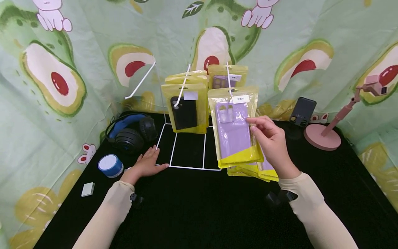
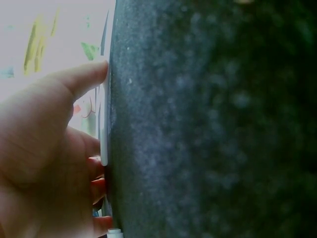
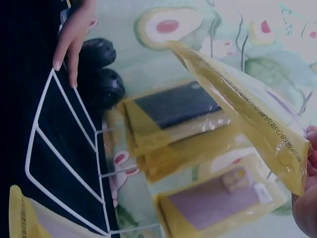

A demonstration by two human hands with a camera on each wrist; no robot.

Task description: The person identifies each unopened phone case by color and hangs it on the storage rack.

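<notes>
My right hand (image 1: 272, 145) pinches the right edge of a clear-and-yellow pouch with a purple phone case (image 1: 233, 135) between thumb and fingers. The pouch's top edge is at the tip of a white hook (image 1: 228, 77) of a wire display rack; whether the hook passes through its hole I cannot tell. Behind it, another pouched purple phone case (image 3: 213, 198) hangs on that hook. Several pouches, the front one with a black phone case (image 1: 185, 116), hang from the middle hook. With fingers spread, my left hand (image 1: 146, 164) rests on the front-left corner of the rack's base (image 1: 186, 168).
More yellow pouches (image 1: 245, 172) lie on the black table below the held one. At left are headphones (image 1: 129, 138), a blue round tub (image 1: 110, 166) and a small white box (image 1: 88, 189). A pink stand (image 1: 323, 136) and a dark phone-like object (image 1: 303, 110) stand at right.
</notes>
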